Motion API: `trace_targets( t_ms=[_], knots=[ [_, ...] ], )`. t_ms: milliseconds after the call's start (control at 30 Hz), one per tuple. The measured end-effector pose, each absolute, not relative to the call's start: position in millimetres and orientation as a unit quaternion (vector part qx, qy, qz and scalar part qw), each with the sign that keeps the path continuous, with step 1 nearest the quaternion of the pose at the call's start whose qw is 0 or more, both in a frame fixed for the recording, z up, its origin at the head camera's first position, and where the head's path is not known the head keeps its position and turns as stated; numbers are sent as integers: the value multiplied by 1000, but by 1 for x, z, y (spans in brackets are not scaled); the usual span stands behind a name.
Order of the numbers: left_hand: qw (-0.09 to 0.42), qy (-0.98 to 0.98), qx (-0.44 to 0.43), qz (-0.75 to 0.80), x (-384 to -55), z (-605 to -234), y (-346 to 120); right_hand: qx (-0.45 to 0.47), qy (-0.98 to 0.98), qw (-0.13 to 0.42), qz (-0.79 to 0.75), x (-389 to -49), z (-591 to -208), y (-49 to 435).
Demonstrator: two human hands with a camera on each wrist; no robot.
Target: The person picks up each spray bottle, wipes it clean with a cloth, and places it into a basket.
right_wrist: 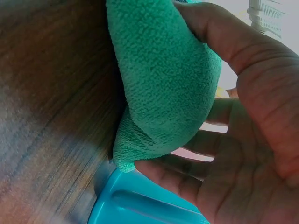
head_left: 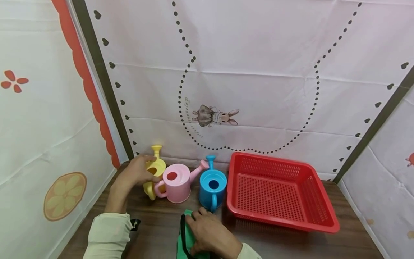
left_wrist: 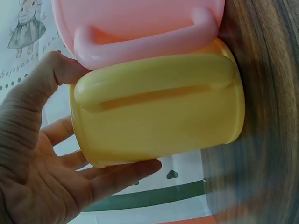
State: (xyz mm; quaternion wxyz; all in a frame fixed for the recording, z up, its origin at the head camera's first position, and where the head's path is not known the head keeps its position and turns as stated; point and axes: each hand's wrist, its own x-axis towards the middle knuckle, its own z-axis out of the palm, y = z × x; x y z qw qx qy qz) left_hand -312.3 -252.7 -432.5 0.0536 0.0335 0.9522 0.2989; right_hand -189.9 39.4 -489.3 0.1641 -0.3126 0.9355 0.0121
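Basically, head-view clock: L hand [head_left: 137,173] fingers gripping yellow watering can [left_wrist: 161,126], smooth plastic, approx 8 o'clock; R hand [head_left: 210,232] fingers curled round fuzzy green cloth [right_wrist: 161,79], approx 6. Rounded pink can [head_left: 178,187] at 7, touching yellow; blue can [head_left: 205,196] just above cloth. Rect. perforated red basket [head_left: 268,196], plastic, at 4. Dark wood-grain tabletop [head_left: 155,223], creased pale backdrop [head_left: 258,100] w/ rabbit print [head_left: 211,117].

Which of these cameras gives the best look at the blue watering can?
The head view: it shows the blue watering can almost whole, with its spout, top opening and handle. The right wrist view catches only part of its body and handle, cut off at the bottom edge. The left wrist view does not show it.
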Motion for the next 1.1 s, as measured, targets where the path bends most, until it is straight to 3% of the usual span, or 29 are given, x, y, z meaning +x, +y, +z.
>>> trace_targets(
  t_ms=[367,633,933,1100],
  knots=[
    [-4,935,127,331,-316,-451,-277,-318,936,149,26,-189,-489,38],
    [4,916,135,378,-313,-470,-290,-355,933,27,58,-182,-497,40],
    [-23,894,97,438,-315,-485,-290,-370,927,-15,61,-183,-498,41],
    [-43,892,39,447,-311,-486,-287,-361,932,12,33,-187,-499,45]
  ],
)
